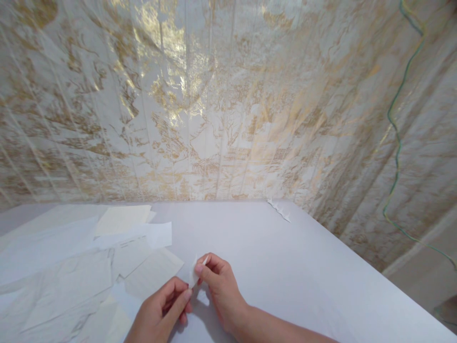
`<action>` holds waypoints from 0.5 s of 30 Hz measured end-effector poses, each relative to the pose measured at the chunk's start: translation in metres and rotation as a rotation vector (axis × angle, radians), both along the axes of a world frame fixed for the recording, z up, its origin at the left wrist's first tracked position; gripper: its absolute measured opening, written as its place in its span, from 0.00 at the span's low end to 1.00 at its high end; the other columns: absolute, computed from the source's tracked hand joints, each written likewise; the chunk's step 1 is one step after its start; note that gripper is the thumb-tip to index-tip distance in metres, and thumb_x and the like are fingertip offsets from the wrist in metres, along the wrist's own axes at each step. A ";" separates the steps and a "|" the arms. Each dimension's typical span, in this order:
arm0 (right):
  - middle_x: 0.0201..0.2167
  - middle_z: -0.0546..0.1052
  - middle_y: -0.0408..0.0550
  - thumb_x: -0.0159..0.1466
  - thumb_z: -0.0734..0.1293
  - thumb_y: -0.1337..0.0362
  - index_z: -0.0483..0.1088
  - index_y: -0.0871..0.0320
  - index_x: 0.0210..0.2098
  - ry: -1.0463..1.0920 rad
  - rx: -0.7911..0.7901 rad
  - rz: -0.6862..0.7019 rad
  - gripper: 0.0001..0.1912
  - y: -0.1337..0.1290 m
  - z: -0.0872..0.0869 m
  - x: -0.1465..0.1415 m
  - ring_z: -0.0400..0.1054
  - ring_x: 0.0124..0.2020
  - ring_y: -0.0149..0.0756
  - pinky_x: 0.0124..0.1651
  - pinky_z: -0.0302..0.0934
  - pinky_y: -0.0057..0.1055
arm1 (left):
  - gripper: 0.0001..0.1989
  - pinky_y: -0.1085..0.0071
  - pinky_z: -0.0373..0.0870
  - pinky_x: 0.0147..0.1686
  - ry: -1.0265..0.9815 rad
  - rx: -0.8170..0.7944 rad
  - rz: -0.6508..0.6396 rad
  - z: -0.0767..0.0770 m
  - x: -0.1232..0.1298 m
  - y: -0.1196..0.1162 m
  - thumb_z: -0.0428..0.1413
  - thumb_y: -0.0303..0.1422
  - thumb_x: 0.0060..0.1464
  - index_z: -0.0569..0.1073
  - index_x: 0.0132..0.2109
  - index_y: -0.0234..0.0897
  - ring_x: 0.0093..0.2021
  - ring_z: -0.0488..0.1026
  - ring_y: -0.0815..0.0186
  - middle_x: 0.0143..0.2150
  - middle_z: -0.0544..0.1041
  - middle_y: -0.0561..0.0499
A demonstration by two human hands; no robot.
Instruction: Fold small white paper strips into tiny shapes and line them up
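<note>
A small piece of folded white paper (193, 276) is held up between my two hands, just above the white table. My left hand (162, 305) pinches its lower end between thumb and fingertips. Higher up, my right hand (219, 286) grips the same paper with thumb and forefinger, and a pointed tip sticks out past the fingers. Part of the folded paper is hidden behind my fingers, so its full shape cannot be made out.
Loose paper sheets (71, 267) overlap across the left of the white table (303, 276). Several small pointed folded papers (279, 210) lie in a row at the far right corner. Behind hangs a gold-patterned curtain (214, 105); a green-yellow cord (397, 143) runs down at right.
</note>
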State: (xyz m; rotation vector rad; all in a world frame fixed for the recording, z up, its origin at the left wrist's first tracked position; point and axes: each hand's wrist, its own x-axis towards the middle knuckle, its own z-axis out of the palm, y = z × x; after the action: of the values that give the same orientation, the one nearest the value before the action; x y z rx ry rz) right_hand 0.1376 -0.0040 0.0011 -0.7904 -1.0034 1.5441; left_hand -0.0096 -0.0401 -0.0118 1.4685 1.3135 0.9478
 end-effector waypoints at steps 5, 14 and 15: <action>0.20 0.65 0.38 0.49 0.77 0.49 0.69 0.57 0.23 -0.072 0.076 -0.023 0.20 0.002 0.004 0.004 0.55 0.24 0.29 0.31 0.50 0.29 | 0.15 0.72 0.64 0.29 0.017 0.071 0.044 0.000 0.002 0.000 0.56 0.49 0.54 0.70 0.30 0.43 0.26 0.68 0.65 0.23 0.68 0.59; 0.21 0.69 0.40 0.51 0.77 0.50 0.74 0.58 0.26 -0.173 0.173 -0.023 0.18 0.005 -0.007 0.002 0.54 0.23 0.28 0.29 0.49 0.29 | 0.11 0.73 0.67 0.38 -0.007 0.335 0.304 0.032 0.002 -0.005 0.59 0.46 0.53 0.75 0.31 0.46 0.34 0.72 0.64 0.33 0.76 0.57; 0.21 0.69 0.40 0.51 0.77 0.50 0.74 0.58 0.26 -0.164 0.171 -0.020 0.18 0.004 -0.007 0.002 0.54 0.23 0.28 0.28 0.48 0.29 | 0.11 0.73 0.67 0.37 -0.001 0.334 0.303 0.032 0.003 -0.005 0.59 0.46 0.53 0.75 0.31 0.46 0.33 0.72 0.64 0.32 0.76 0.57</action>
State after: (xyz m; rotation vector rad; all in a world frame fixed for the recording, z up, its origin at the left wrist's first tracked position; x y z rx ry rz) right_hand 0.1393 0.0003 -0.0062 -0.8133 -1.2270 1.3724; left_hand -0.0069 -0.0450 0.0205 1.5378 1.4545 1.4210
